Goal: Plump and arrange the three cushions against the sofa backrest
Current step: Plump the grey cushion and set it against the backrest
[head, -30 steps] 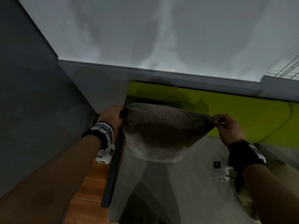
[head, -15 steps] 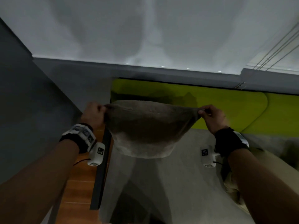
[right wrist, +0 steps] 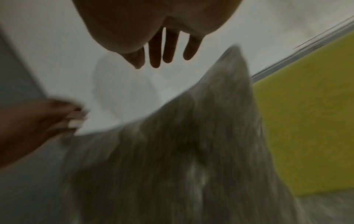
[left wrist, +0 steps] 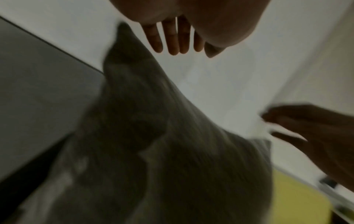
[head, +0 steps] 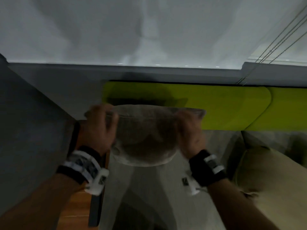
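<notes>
A grey-brown cushion hangs above the grey sofa seat, in front of the lime-green backrest. My left hand is flat against its left side and my right hand flat against its right side, both blurred by motion. In the left wrist view the fingers are straight above the cushion. The right wrist view shows the same: straight fingers over the cushion. A beige cushion lies on the seat at the right.
A grey wall closes the left side and a grey ledge runs behind the backrest. Wooden floor shows beside the sofa's dark left edge. Blind cords hang at the upper right.
Both hands have let go of the cushion's top corners and moved inward to its sides with straightened fingers. The cushion looks shorter and rounder. The view has shifted left.
</notes>
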Motion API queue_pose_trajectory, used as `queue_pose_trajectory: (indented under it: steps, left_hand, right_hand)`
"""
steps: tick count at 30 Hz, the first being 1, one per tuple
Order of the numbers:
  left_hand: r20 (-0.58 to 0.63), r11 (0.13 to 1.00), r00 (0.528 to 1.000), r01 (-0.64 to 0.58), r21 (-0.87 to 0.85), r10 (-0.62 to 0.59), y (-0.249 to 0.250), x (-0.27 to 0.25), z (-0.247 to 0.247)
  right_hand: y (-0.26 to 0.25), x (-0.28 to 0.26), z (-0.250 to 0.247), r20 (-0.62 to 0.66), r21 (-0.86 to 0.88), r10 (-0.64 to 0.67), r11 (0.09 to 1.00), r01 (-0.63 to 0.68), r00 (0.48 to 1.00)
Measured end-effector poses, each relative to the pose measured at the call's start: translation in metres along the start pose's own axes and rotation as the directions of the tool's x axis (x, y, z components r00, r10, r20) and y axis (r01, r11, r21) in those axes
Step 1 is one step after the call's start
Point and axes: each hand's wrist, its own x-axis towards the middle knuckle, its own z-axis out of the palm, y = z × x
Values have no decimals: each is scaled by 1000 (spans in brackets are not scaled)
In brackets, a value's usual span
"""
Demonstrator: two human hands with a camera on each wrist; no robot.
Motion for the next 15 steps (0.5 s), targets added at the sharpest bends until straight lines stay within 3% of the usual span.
queue_pose_trajectory:
  steps: [2, 3, 6, 9, 13, 15]
  left_hand:
    - [190, 985, 967, -172, -14, 171, 18, -28, 29]
    - [305, 974, 927, -228, -3, 218, 19, -36, 47]
    - [539, 941, 838, -251, 229, 92, -1, -24, 81]
    - [560, 899, 828, -228, 373, -22, -18, 10, 95]
    - [554, 896, 826, -162, 413, -105, -36, 46, 103]
    - [544, 886, 834, -181, 427, -92, -48, 54, 104]
  right_hand:
    - [-24, -30, 31, 240, 11, -151, 988, 153, 959]
    - [-28, -39, 46, 339, -24, -151, 985, 169, 929]
    - [-7, -23, 75, 460, -176, 37, 983, 50, 887]
    - [29, 17, 81, 521, -332, 241, 941, -66, 819]
    - [56, 46, 81, 559, -424, 334, 902, -84, 759]
    - [67, 54, 79, 537, -469, 421, 869, -156, 731]
